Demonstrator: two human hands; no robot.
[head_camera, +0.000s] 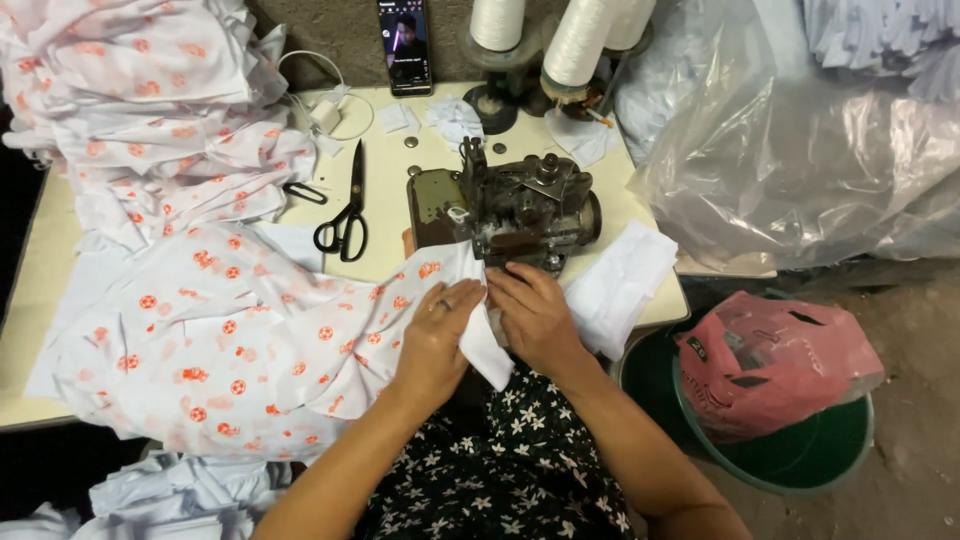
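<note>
Matt printed cloth (230, 340); worn, greasy metal sewing machine (520, 205); glossy plastic sheet (800, 150).

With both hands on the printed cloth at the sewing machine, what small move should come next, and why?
Probably ease the cloth edge forward under the machine's foot. The left hand and right hand both pinch the white printed cloth right at the front of the sewing machine, with the edge bunched and most of the cloth lying to the left.

Black-handled steel scissors (344, 218) left of grimy metal sewing machine (510, 205). Printed white cotton fabric (230, 340) before both. Round green plastic bucket (800, 455) right, below pale wooden table (385, 190).
</note>
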